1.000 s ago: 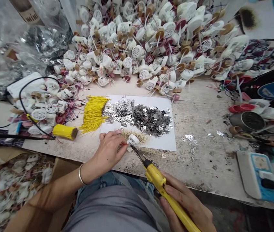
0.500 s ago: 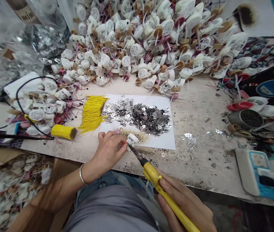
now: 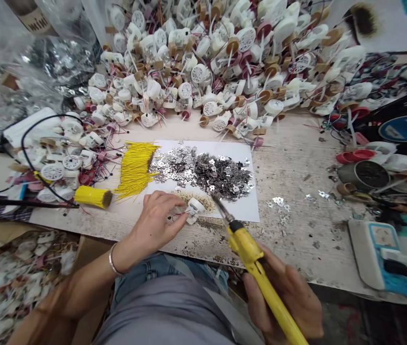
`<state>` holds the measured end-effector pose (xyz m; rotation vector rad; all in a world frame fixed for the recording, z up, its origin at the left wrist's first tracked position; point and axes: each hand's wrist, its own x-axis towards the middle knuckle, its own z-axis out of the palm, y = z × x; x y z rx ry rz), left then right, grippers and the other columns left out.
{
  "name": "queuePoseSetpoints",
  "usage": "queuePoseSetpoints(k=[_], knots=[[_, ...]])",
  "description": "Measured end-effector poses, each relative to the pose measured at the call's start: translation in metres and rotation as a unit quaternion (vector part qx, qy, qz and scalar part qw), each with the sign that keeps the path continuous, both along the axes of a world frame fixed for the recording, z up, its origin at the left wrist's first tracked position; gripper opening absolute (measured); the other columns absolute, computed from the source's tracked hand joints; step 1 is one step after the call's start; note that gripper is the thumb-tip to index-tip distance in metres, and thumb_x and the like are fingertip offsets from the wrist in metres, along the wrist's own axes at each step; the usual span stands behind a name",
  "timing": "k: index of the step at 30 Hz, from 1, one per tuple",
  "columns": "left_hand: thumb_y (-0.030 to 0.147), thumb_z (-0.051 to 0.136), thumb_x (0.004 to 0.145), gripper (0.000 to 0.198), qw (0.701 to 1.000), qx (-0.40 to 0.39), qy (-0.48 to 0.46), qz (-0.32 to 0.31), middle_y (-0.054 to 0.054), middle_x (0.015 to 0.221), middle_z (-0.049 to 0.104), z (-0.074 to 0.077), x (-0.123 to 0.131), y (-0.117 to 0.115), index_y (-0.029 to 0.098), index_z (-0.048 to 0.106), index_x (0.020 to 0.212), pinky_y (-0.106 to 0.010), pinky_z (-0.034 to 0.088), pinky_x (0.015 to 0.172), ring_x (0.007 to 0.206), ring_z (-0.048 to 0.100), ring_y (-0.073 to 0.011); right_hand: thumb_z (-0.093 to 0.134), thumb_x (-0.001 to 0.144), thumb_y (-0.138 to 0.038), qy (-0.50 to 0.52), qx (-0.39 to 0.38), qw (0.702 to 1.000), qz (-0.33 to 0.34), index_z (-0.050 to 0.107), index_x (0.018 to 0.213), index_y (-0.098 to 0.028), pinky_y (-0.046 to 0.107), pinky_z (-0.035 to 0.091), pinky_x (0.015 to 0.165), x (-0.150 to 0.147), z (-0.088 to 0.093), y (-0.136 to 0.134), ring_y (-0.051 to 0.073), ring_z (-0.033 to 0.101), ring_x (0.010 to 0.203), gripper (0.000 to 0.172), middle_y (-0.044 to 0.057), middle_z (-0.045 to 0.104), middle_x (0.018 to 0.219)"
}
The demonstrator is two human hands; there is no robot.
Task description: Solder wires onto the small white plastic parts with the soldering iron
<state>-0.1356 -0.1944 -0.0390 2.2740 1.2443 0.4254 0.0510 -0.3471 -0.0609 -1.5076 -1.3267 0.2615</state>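
My right hand (image 3: 285, 297) is closed round the yellow handle of a soldering iron (image 3: 250, 254). Its metal tip points up and left, over the near edge of a pile of small metal plates (image 3: 221, 175). Beside a small white plastic part (image 3: 196, 206) with thin wires, my left hand (image 3: 158, 218) has its thumb and fingers apart. Nothing shows gripped between them; whether a fingertip touches the wires I cannot tell. The white part rests at the near edge of a white paper sheet (image 3: 255, 211), by scattered tan crumbs (image 3: 208, 201).
Left of the sheet lie yellow wires (image 3: 134, 167) and a tied yellow bundle (image 3: 93, 196). White plastic assemblies (image 3: 199, 74) are heaped along the back. A grey metal cup (image 3: 366, 175) and a white-and-blue device (image 3: 377, 256) stand at right. Loose plates (image 3: 278, 203) lie nearby.
The soldering iron has moved up and right, away from the white part, with my right hand. My left fingers have parted from their pinch at the wires and drawn slightly left.
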Motion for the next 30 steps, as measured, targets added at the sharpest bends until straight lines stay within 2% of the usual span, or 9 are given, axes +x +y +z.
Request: queuePoseSetpoints(k=[3,5,7,10,12,15,18,23,30], knots=[[0.032,0.068,0.078,0.025,0.998,0.054,-0.018,-0.029,-0.008,0.105,0.071,0.002,-0.006,0.009,0.017,0.067,0.098,-0.043,0.038,0.095,0.109,0.055,-0.0267,0.060,0.073,0.002,0.019,0.034,0.999,0.028,0.061,0.104,-0.026,0.029,0.063,0.076,-0.006,-0.009,0.027,0.020,0.065,0.106,0.042,0.002,0.054,0.132],[0.035,0.069,0.077,0.029,0.995,0.058,0.006,-0.080,-0.008,0.112,0.069,0.002,-0.007,0.013,0.018,0.067,0.100,-0.050,0.031,0.104,0.121,0.049,-0.0300,0.062,0.071,0.004,0.029,0.056,0.998,0.016,0.060,0.080,-0.021,0.026,0.062,0.075,-0.012,-0.016,0.051,0.019,0.063,0.108,0.026,0.002,0.054,0.128],[0.030,0.064,0.081,0.019,0.989,0.035,0.037,-0.138,-0.007,0.111,0.069,0.002,-0.006,0.016,0.018,0.067,0.096,-0.051,0.026,0.108,0.119,0.052,-0.0279,0.063,0.072,0.002,0.002,0.081,0.996,0.033,0.059,0.079,-0.020,0.026,0.061,0.080,-0.018,-0.025,0.074,0.017,0.063,0.106,0.023,0.003,0.053,0.126],[0.019,0.054,0.087,0.014,0.985,-0.036,0.064,-0.157,-0.006,0.090,0.072,0.005,-0.006,0.016,0.016,0.068,0.085,-0.040,0.040,0.098,0.093,0.064,-0.0202,0.063,0.076,-0.003,-0.042,0.071,0.993,0.088,0.060,0.084,-0.020,0.032,0.060,0.086,-0.025,-0.039,0.091,0.019,0.061,0.109,0.020,0.005,0.049,0.129],[0.019,0.052,0.088,0.017,0.984,-0.108,0.058,-0.126,-0.004,0.081,0.071,0.007,-0.007,0.018,0.016,0.069,0.084,-0.029,0.047,0.079,0.077,0.064,-0.0166,0.061,0.077,-0.003,-0.043,0.070,0.990,0.115,0.062,0.090,-0.022,0.034,0.060,0.087,-0.028,-0.046,0.089,0.021,0.060,0.112,0.023,0.005,0.048,0.133],[0.023,0.049,0.090,0.024,0.982,-0.162,0.055,-0.080,-0.003,0.076,0.069,0.005,-0.010,0.022,0.016,0.069,0.078,-0.023,0.045,0.063,0.068,0.062,-0.0139,0.060,0.076,-0.002,-0.045,0.072,0.987,0.137,0.064,0.094,-0.021,0.036,0.059,0.088,-0.031,-0.049,0.075,0.024,0.058,0.116,0.027,0.005,0.048,0.137],[0.020,0.052,0.089,0.022,0.988,-0.115,0.099,-0.040,-0.005,0.077,0.068,-0.005,-0.009,0.028,0.014,0.068,0.077,-0.025,0.044,0.067,0.072,0.061,-0.0160,0.064,0.072,0.001,-0.035,0.081,0.990,0.114,0.064,0.093,-0.020,0.032,0.060,0.086,-0.029,-0.041,0.062,0.022,0.062,0.110,0.029,0.006,0.054,0.132],[0.019,0.054,0.088,0.015,0.989,-0.083,0.125,0.002,-0.006,0.084,0.070,-0.017,-0.002,0.032,0.016,0.067,0.095,-0.027,0.046,0.072,0.078,0.063,-0.0175,0.064,0.074,-0.005,-0.042,0.070,0.995,0.055,0.054,0.124,-0.018,0.035,0.060,0.083,-0.016,-0.024,0.050,0.023,0.064,0.108,0.053,0.010,0.063,0.122],[0.027,0.052,0.089,0.020,0.980,-0.049,0.189,0.031,-0.006,0.084,0.071,-0.012,0.006,0.034,0.018,0.070,0.089,-0.029,0.045,0.071,0.079,0.063,-0.0198,0.058,0.076,-0.009,0.011,0.023,0.995,0.098,0.060,0.113,-0.018,0.039,0.061,0.081,-0.005,-0.025,0.042,0.025,0.067,0.101,0.038,0.011,0.067,0.114]])
